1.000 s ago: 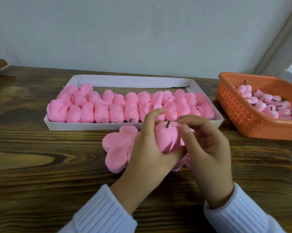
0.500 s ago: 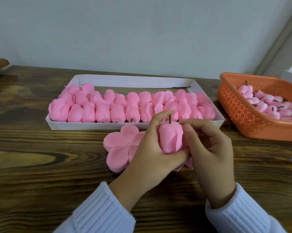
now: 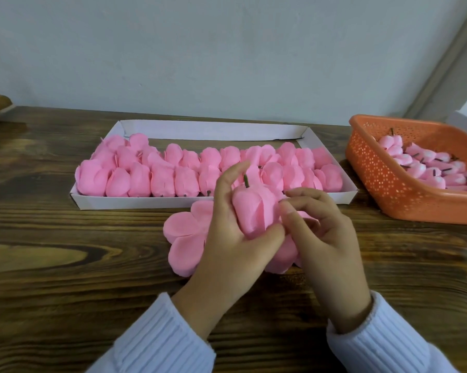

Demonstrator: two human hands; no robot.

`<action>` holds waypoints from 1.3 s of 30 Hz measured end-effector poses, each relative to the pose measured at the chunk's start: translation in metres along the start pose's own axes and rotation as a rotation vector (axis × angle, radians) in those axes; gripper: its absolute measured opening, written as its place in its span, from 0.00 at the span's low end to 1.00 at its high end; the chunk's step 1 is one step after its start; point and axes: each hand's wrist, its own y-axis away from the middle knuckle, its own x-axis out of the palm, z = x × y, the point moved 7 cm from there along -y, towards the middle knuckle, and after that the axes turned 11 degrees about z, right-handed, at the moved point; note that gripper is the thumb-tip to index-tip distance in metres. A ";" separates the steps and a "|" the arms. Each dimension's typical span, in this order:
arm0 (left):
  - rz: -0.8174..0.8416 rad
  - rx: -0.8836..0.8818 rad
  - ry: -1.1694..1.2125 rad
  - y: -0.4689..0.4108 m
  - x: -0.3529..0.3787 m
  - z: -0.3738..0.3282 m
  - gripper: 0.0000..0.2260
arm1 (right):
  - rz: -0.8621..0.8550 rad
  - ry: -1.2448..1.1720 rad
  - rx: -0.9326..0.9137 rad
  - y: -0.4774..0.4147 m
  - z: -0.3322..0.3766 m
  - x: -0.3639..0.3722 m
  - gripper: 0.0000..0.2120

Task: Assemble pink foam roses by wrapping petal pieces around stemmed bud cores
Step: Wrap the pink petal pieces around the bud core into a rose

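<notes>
- The left hand has its grip closed round a foam rose. The thumb lies across the lower front of the rose, the fingers are behind it, and the index finger stands up beside the stem.
- The rose is held above the middle of the desk, just in front of the tray's near wall. Its short dark stem points up.
- The right hand has its grip nearly closed. The thumb presses the rose's right side and the fingers curl over it, with a strip of pink petal between them.
- Flat petal pieces lie on the desk under both hands, spreading out to the left.
- A white cardboard tray sits toward the desk's far edge. It holds rows of finished roses.
- An orange perforated basket stands at the desk's right edge, apart from the tray. It holds pale pink bud cores with dark stems.
- White ribbed sleeves cover both wrists.
</notes>
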 end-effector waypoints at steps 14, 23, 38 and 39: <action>0.106 -0.022 0.197 -0.003 0.007 0.007 0.22 | 0.098 -0.617 0.214 -0.003 -0.024 0.007 0.14; 0.082 -0.033 0.224 -0.005 0.007 0.006 0.18 | 0.231 -0.717 0.201 -0.004 -0.016 0.013 0.19; 0.005 0.065 -0.322 0.003 0.007 -0.011 0.16 | -0.090 0.119 -0.299 0.009 0.021 -0.006 0.07; 0.019 0.073 -0.361 0.003 0.009 -0.011 0.17 | -0.091 0.117 -0.296 0.009 0.022 -0.006 0.06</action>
